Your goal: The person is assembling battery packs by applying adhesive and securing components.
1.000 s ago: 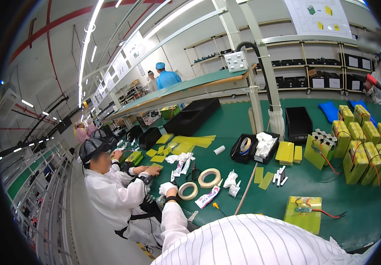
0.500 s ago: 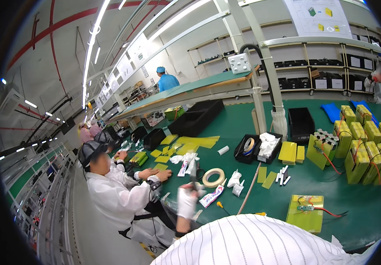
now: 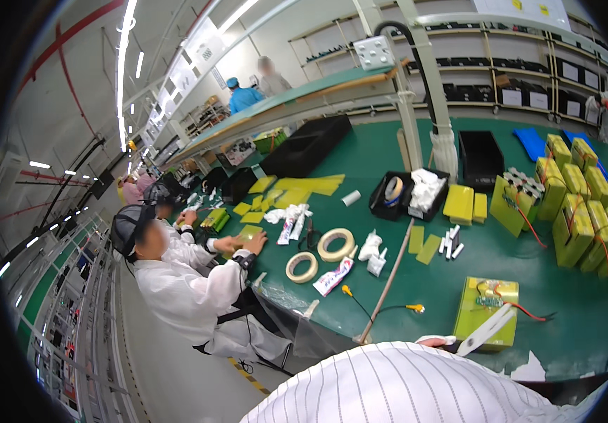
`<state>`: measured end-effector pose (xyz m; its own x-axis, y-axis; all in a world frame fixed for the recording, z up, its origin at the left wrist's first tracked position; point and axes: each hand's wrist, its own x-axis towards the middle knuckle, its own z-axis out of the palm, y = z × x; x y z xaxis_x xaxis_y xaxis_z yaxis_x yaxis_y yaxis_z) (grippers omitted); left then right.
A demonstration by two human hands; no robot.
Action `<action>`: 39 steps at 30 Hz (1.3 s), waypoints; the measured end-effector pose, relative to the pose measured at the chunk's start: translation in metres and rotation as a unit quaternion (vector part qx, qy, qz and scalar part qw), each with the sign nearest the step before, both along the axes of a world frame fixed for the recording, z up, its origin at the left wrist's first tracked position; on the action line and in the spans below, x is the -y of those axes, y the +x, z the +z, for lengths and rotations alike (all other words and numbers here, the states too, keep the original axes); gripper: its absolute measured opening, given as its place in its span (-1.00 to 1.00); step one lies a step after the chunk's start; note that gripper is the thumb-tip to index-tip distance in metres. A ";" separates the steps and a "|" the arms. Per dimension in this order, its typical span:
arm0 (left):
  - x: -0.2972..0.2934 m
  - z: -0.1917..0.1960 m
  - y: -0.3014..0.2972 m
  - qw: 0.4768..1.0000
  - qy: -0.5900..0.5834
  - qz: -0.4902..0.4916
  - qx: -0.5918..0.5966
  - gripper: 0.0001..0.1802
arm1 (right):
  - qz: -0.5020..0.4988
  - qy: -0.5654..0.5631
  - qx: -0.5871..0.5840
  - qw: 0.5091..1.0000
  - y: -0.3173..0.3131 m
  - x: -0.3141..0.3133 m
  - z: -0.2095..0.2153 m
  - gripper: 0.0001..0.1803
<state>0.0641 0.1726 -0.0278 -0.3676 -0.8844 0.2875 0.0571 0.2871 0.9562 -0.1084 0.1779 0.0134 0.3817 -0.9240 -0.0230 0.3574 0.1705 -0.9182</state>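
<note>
Low in the head view, my left hand (image 3: 434,341) shows only a few fingers above the striped cloth of my clothing. They close on the dark handle of what looks like a pair of scissors (image 3: 486,330). Its pale, flat blades point up and right over the near edge of a yellow-green battery pack (image 3: 467,303). That pack lies on the green table with a small circuit board (image 3: 488,302) and red and black leads on top. Whether the blades touch the pack I cannot tell. My right hand is out of view.
Left of the pack are yellow-tipped cables (image 3: 414,308), a white tube (image 3: 333,277) and tape rolls (image 3: 335,245). Black bins (image 3: 381,208) stand behind. Wrapped battery packs (image 3: 573,229) crowd the right. A co-worker (image 3: 170,275) works at the left table edge.
My left hand has moved right, from beside the tape rolls to the battery pack, with the scissors now showing. A second tape roll is uncovered. The view has shifted slightly.
</note>
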 end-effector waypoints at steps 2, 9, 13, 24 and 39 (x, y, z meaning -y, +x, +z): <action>0.013 0.083 -0.010 0.953 0.224 -0.091 0.180 -0.23 | 0.024 -0.074 -0.171 0.982 -0.016 0.006 -0.027 -0.57; 0.162 0.034 0.198 0.773 -0.275 0.397 0.411 -0.68 | 0.012 -0.022 0.015 1.000 -0.045 0.003 -0.023 -0.33; 0.205 0.028 0.279 0.610 -0.265 0.308 0.680 -0.78 | 0.000 -0.027 0.027 0.999 -0.053 -0.003 -0.021 -0.37; 0.194 0.027 0.273 0.749 -0.149 0.312 0.565 -0.72 | -0.045 -0.026 0.005 0.999 -0.069 -0.012 0.006 -0.50; -0.014 0.067 0.008 0.968 0.236 0.082 0.001 -0.59 | -0.085 -0.212 -0.222 0.948 -0.032 0.019 0.075 -0.78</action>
